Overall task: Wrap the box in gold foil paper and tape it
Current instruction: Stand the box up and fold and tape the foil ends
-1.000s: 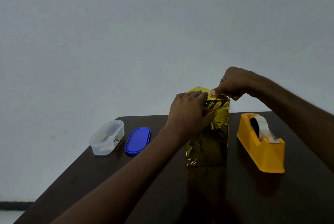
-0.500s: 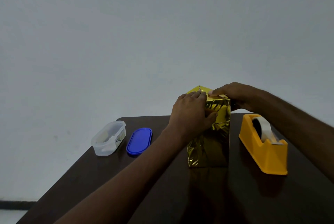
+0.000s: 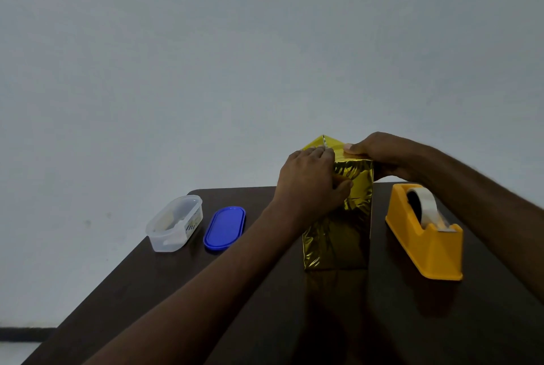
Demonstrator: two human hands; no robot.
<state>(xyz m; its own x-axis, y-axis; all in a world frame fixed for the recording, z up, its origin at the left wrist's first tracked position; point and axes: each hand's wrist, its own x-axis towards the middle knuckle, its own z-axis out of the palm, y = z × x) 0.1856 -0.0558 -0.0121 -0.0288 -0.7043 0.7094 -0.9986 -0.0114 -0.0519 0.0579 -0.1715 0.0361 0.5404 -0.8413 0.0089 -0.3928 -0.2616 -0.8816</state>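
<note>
We find the box (image 3: 338, 217) standing upright near the middle of the dark table (image 3: 206, 291), its sides already covered in gold foil paper (image 3: 353, 182). At the top, a yellow flap (image 3: 322, 143) stands up behind the fingers.

The left hand (image 3: 309, 182) grips the upper left part of the box, fingers curled over the top edge and thumb laid across the foil on the near face. The right hand (image 3: 379, 155) wraps the upper right corner, thumb pressed flat on the top fold; its fingers go behind the box, so we cannot tell how they lie.

Just right of the box sits a yellow tape dispenser (image 3: 424, 241) with a roll of tape (image 3: 424, 202) loaded. To the left lie a blue lid (image 3: 224, 227) and, beside it, a clear plastic container (image 3: 175, 222).
</note>
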